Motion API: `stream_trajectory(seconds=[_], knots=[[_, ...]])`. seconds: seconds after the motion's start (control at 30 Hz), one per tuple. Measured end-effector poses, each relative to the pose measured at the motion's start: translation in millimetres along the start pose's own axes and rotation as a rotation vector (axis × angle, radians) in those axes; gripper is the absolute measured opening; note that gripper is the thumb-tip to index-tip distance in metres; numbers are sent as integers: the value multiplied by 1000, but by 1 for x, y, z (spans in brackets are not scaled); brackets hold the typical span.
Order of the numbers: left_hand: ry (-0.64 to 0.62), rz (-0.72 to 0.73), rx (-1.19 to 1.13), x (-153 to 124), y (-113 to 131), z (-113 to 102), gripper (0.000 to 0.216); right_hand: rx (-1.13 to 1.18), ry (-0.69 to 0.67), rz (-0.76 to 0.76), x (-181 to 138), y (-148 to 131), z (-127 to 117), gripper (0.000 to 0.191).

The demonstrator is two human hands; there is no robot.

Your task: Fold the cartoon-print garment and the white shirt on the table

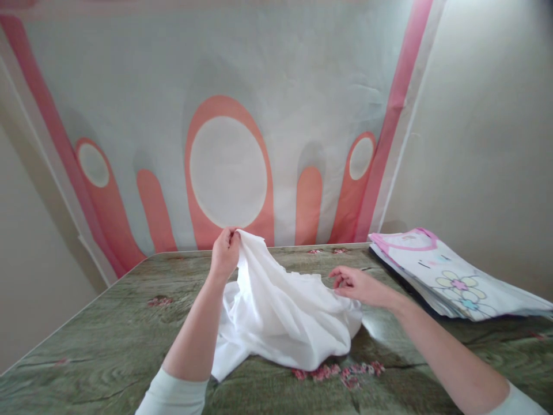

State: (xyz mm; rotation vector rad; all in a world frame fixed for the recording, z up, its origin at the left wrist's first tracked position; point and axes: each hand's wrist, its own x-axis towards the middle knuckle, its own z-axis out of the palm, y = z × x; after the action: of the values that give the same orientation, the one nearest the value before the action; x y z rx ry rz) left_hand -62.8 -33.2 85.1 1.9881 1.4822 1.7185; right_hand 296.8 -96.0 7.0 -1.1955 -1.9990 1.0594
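Observation:
A white cloth garment [294, 323], crumpled, lies in the middle of the table; its folds hide what kind of garment it is. My left hand [226, 252] pinches one edge of it and lifts that part up off the tabletop. At the garment's right end is my right hand [351, 285], its fingers loosely curled and apart. It hovers at the cloth's upper edge, and I see no fabric gripped in it.
A stack of folded shirts [449, 274] lies at the table's right side, the top one white with pink trim and flower prints. The wood-grain table [108, 346] ends at a wall with a coral-patterned covering [285, 127].

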Motion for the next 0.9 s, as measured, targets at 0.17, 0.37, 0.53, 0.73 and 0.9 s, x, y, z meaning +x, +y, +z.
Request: stream_trajectory(seconds=[0.17, 0.37, 0.53, 0.73, 0.9], knots=[[154, -39, 16, 3, -4, -4, 24, -245, 111, -3, 1, -4, -1, 17], [138, 23, 93, 0, 8, -6, 24, -185, -94, 46, -5, -12, -6, 28], [89, 65, 146, -1, 20, -16, 27, -349, -211, 73, -8, -12, -19, 32], [-73, 197, 159, -3, 48, -37, 29, -782, 629, 22, -15, -17, -53, 35], [-66, 347, 213, 6, 83, -56, 27, -570, 1074, 68, -36, -51, -88, 33]])
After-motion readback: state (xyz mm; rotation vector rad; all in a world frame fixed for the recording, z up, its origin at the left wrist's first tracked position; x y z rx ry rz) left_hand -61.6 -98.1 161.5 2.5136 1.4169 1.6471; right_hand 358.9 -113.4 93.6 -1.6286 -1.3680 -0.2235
